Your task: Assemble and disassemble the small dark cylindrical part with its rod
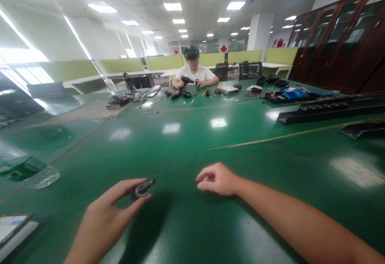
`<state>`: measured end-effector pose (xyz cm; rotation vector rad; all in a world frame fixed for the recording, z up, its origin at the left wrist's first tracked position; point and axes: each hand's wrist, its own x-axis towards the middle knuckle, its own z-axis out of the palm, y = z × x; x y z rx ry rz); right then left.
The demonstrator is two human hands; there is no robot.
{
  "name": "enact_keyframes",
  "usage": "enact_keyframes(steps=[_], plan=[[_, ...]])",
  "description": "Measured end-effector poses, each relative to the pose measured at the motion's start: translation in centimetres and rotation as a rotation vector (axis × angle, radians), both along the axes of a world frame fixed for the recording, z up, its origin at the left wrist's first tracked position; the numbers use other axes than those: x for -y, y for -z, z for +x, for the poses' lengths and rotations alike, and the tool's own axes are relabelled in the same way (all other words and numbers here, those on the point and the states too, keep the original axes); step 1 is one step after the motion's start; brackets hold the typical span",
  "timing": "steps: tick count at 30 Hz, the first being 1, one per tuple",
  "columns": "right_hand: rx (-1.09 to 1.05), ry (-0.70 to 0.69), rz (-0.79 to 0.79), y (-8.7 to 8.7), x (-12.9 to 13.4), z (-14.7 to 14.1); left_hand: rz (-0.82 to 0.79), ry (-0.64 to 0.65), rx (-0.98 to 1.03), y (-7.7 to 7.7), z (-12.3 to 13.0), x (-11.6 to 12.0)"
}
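Observation:
Low and left of centre, my left hand (pixel 110 208) pinches a small dark round part (pixel 141 190) between thumb and fingertips. The part has a greyish ring and a short black tip pointing right; it is blurred, so its kind is unclear. It is held above the green tabletop (pixel 180 156), with a shadow under the hand. To the right, my right hand (pixel 221 180) is loosely curled, close to the table surface. Its thumb lies near the bent index finger, and nothing shows between them. The other fingers are mostly hidden behind.
A clear plastic bottle (pixel 27 168) and a phone (pixel 13 226) are at left. Thin brass-coloured rods (pixel 264 139) and black channel rails (pixel 325 109) lie at right. Across the table, a person (pixel 194 73) holds a power drill (pixel 187 80) among scattered tools and parts.

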<state>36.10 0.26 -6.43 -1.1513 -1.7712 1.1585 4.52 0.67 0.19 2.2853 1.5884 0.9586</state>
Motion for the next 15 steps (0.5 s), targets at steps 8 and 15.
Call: enact_keyframes(steps=[8, 15], plan=[[-0.228, -0.026, -0.168, 0.2, -0.8, 0.5, -0.035, 0.449, -0.123, 1.8, 9.2, -3.0], [-0.258, 0.005, -0.247, 0.2, -0.8, 0.1, -0.039, 0.387, -0.070, 4.0, 9.6, -3.3]])
